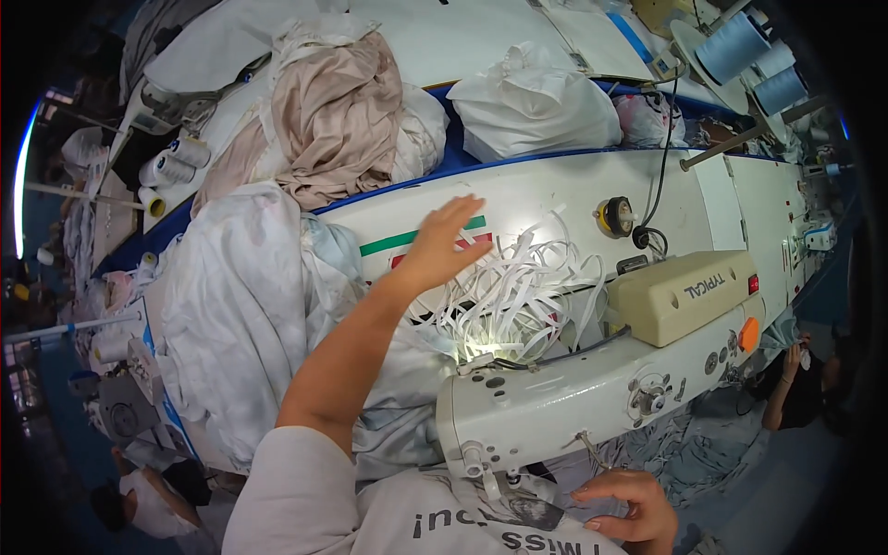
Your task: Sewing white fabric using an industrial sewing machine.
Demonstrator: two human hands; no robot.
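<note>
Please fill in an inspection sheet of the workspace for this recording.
Surface: white tabletop with a blue edge and a green stripe.
Job's things: loose tangle of white strips behind a pale sewing machine.
Clutter: large white cloth at left; beige cloth and white bundle beyond.
Hands: left hand open by the strips, contact unclear; right hand half-curled near the machine, nothing seen in it.
Cables: black cable reaching down to the tabletop.
Surroundings: blue thread cones; another person at right.
</note>
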